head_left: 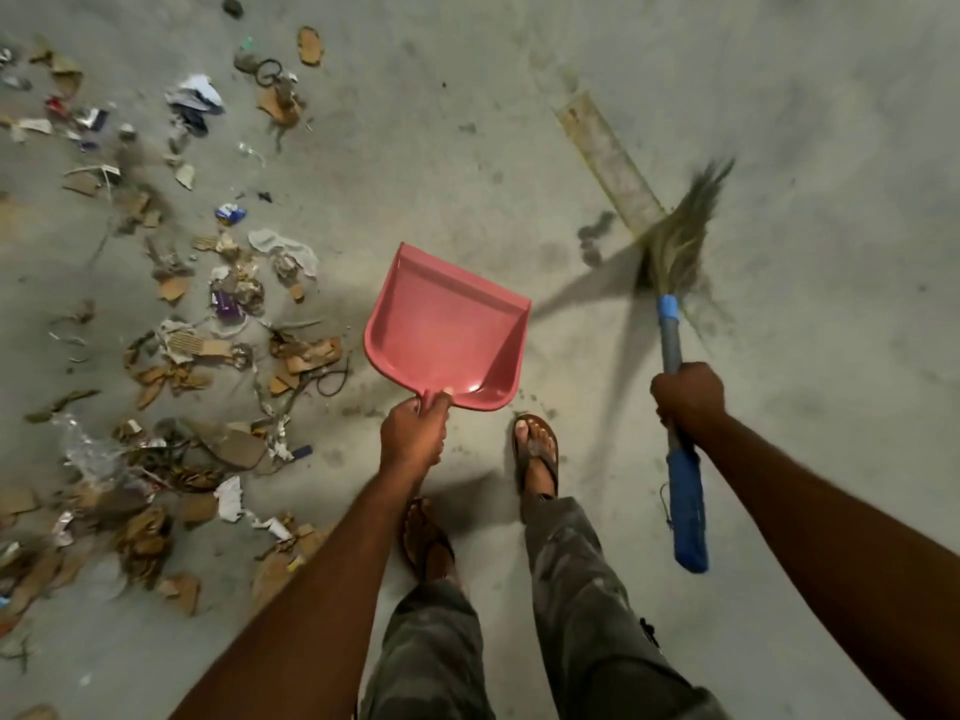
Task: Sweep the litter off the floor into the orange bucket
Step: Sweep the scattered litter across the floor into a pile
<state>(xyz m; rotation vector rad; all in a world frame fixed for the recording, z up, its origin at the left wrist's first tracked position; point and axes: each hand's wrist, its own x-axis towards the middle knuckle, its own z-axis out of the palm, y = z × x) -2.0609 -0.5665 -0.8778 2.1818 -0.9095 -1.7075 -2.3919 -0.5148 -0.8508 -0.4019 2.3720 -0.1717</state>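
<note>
Left hand [415,439] grips the empty pink dustpan [447,330]; right hand [688,397] clasps the broom [675,262]. Litter [208,324] lies scattered leftward. Best set the pan's lip flat beside it, then sweep in short strokes. No bucket visible.

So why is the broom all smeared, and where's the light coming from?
Head view: the broom head is motion-blurred, probably swinging in the right hand; the dustpan in the left hand is sharp. Two broom shadows fan leftward across the floor, hinting at more than one lamp. Litter at lower left looks soft.
</note>
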